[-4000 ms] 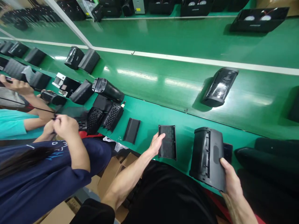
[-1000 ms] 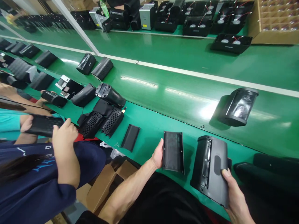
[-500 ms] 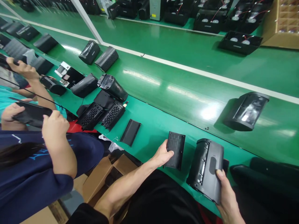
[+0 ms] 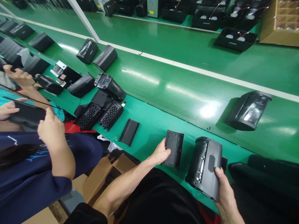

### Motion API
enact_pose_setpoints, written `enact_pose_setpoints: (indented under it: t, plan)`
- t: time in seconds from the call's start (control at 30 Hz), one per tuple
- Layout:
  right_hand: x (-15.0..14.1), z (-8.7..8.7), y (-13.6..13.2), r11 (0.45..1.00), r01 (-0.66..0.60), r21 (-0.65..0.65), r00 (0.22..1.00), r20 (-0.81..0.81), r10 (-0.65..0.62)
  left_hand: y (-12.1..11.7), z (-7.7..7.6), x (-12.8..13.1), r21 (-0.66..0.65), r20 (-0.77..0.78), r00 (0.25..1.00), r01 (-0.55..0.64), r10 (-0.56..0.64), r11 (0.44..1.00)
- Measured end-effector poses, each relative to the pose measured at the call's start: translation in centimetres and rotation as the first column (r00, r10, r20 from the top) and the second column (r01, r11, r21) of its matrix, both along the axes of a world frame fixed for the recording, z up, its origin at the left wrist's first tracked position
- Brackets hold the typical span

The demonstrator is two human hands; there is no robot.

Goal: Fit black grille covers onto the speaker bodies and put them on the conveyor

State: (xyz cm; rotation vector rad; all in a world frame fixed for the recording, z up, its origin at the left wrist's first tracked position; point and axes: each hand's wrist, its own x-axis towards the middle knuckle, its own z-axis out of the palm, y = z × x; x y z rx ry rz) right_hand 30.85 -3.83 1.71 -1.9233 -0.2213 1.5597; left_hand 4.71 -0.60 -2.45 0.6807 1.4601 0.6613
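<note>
My left hand (image 4: 161, 153) grips the left edge of a flat black plastic cover (image 4: 174, 148), with the thumb on its face. To its right, my right hand (image 4: 225, 189) holds a black speaker housing (image 4: 211, 168) by its right side. The housing has a glossy strip and an oval patch on its grey-black face; the fingers behind it are hidden. The two parts are apart, both over the green bench (image 4: 149, 124). Another flat black cover (image 4: 129, 132) lies on the bench left of my left hand.
Perforated black panels (image 4: 111, 115) and an upright housing (image 4: 109, 87) stand to the left. A co-worker's hand (image 4: 52, 124) holds a black part nearby. One finished-looking speaker (image 4: 249, 110) sits on the green conveyor (image 4: 182, 74). An open cardboard box (image 4: 98, 177) is below the bench.
The view has shifted slightly. Both my hands keep the same grip on the cover and the housing. The co-worker's hands have moved a little to the left.
</note>
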Motion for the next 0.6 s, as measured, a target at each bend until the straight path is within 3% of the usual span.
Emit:
enact_pose_setpoints:
  t: [0.23,0.4,0.6]
  plan:
    - [-0.4,0.2,0.2,1.0,0.01,-0.006,1.0,-0.023,-0.01,-0.2,-0.6,0.0,0.03,0.041,0.999,-0.024,0.022,0.999]
    - [-0.6,0.2,0.3,1.0,0.012,0.009,1.0,-0.02,-0.012,-0.3,-1.2,0.2,-0.021,0.183,0.979,-0.088,0.09,0.996]
    - [-0.6,0.1,0.3,1.0,-0.011,0.008,1.0,-0.022,0.011,-0.5,-1.6,-0.2,-0.015,0.17,0.983,-0.07,0.072,0.997]
